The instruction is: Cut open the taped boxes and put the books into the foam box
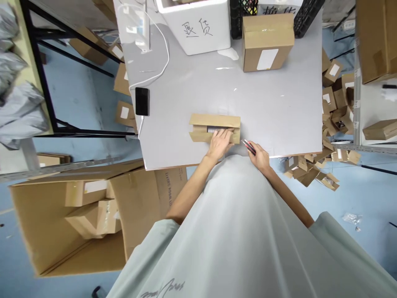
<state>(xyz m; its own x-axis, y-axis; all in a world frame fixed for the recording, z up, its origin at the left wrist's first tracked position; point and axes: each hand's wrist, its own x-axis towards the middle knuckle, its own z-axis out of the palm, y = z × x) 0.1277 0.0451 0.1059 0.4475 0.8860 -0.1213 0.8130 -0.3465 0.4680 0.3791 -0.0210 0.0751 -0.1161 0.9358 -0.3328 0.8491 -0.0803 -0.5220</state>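
A small cardboard box [198, 136] lies near the table's front edge with its top flaps parted. Something dark and pale, too hidden to name, shows inside the gap. My left hand [219, 142] grips the near side of this box, its fingers bent over the near flap into the opening and the thumb toward the front. Just right of the box, my right hand [259, 157] is closed around a red and black box cutter [249, 147], whose tip points up and left toward the box's right end.
On the grey table [192, 89] stand a white foam bin [201, 33], a taped carton [268, 43] and a black crate [236, 18]. A phone [142, 101] and white cable lie left. A large open carton [77, 227] holds boxes; more boxes [335, 99] pile up right.
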